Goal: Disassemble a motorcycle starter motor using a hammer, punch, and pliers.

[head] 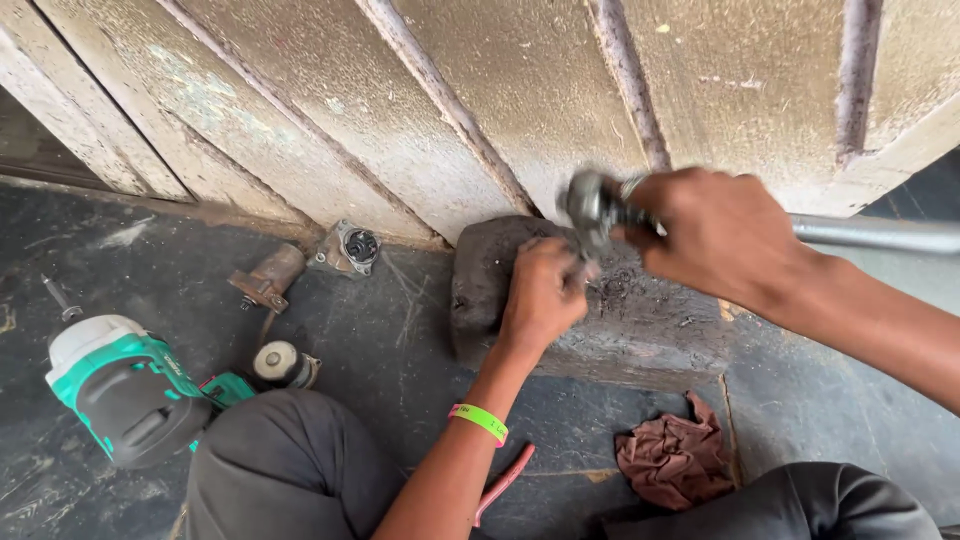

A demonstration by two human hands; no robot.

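Far left of the frame: a green and grey power drill (125, 385) lies on the dark floor (380, 340), its bit end toward the upper left. Beside it stand a small round metal part (278, 362), a rusty bracket (265, 280) and a square flanged housing (350, 247) at the foot of the worn wooden door (450, 110).

Centre: the left hand (540, 295), a green wristband (480, 421) on its forearm, rests curled on a dark block (600, 310), fingers closed about the lower end of a metal part (592, 212); how much it grips is hidden.

Right of centre: the right hand (715, 235) is closed around the same part, which is blurred. A grey pipe (880, 233) runs level toward the right edge behind the wrist; whether it joins the part cannot be told. The part's head faces upper left; its long axis appears to lie roughly left to right.

The step in hand appears to be steadying the part against the block. A next move would call for a firm hold from the left hand.

Lower right: a brown rag (675, 455) and a red handle (505, 480).
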